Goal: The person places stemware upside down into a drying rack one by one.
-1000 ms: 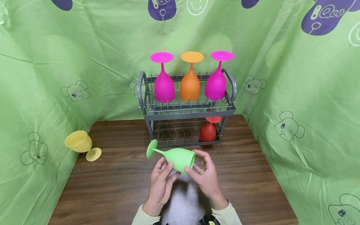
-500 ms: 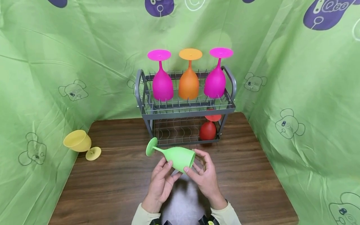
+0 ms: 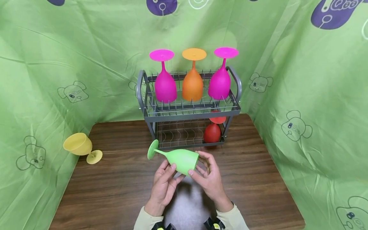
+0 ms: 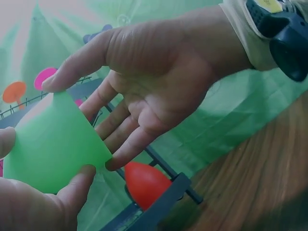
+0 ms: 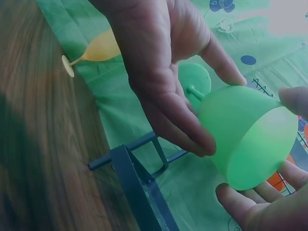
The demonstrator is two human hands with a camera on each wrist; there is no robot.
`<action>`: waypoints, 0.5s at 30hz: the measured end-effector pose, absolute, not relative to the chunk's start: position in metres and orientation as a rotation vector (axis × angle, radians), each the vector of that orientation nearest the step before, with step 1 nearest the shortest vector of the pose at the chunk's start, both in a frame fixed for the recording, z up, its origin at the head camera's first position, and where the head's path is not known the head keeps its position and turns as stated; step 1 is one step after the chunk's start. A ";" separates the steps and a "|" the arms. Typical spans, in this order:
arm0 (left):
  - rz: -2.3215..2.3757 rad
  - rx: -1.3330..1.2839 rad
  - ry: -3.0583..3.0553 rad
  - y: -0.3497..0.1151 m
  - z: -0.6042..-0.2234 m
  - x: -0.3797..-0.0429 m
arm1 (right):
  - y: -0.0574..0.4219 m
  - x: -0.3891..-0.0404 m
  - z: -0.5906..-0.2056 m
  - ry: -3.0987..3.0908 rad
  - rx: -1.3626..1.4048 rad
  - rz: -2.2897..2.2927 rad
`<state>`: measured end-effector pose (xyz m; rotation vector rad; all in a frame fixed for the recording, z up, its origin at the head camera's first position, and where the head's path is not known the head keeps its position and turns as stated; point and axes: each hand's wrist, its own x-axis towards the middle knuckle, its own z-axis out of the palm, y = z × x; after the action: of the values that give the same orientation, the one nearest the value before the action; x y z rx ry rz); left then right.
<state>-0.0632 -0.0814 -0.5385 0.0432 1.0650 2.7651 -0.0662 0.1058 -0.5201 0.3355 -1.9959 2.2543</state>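
Note:
A green plastic wine glass (image 3: 181, 159) lies tilted on its side between both hands in the head view, its foot toward the upper left and its rim toward the right. My left hand (image 3: 163, 188) holds the bowl near the stem, thumb on top and fingers beneath. With thumb and fingers my right hand (image 3: 211, 180) grips the rim end. The right wrist view looks into the hollow bowl (image 5: 262, 144). Behind the glass stands a dark two-tier dish rack (image 3: 192, 117). On its top tier are upside-down glasses: a pink one (image 3: 165, 86), an orange one (image 3: 192, 86) and another pink one (image 3: 219, 84).
An upside-down red glass (image 3: 212, 133) sits at the right end of the lower tier. At the left edge of the wooden table (image 3: 115, 185), a yellow glass (image 3: 78, 144) lies on its side against the green cloth (image 3: 115, 64) that hangs around the table.
The head view has shifted slightly, moving the rack and glasses a little up and left in it. Both hands keep their hold on the green wine glass, which has barely moved.

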 end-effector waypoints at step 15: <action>2.719 -0.148 1.593 -0.082 -0.530 -0.084 | 0.144 -0.086 -0.504 -2.102 0.286 2.026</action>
<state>-0.0836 -0.0824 -0.5302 -0.1478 1.5928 2.7187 -0.0860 0.1441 -0.5044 0.2861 -2.1024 2.0265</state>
